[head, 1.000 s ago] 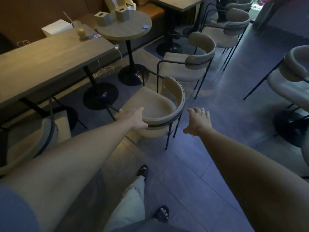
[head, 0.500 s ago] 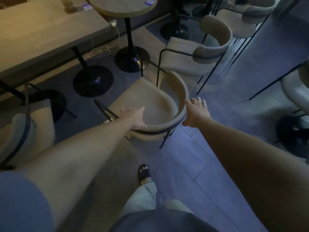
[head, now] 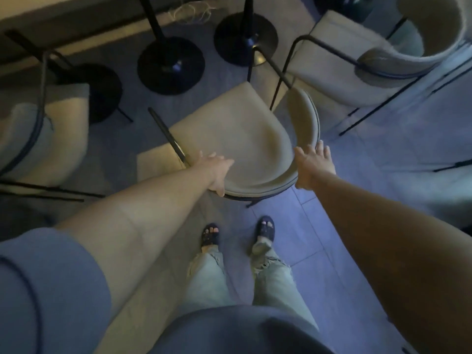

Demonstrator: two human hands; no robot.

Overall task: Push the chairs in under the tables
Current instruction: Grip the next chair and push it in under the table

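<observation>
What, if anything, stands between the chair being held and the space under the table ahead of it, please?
Nothing blocks it outright. The floor ahead of the middle chair is bare up to two black pedestal bases. Its front legs must pass between or stop short of them. The right chair's black frame stands very close to its right front corner.

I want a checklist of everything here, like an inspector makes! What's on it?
Surface: grey tiled floor; no tabletop clearly seen.
Job's things: middle chair, its curved backrest toward the person; left chair; right chair.
Clutter: nothing seen.
Grippers: left hand on the backrest's left end; right hand at its right end, fingers spread.
Cables: tangled wire on the floor near the top edge.
Surroundings: round black table bases, the person's sandalled feet.
</observation>
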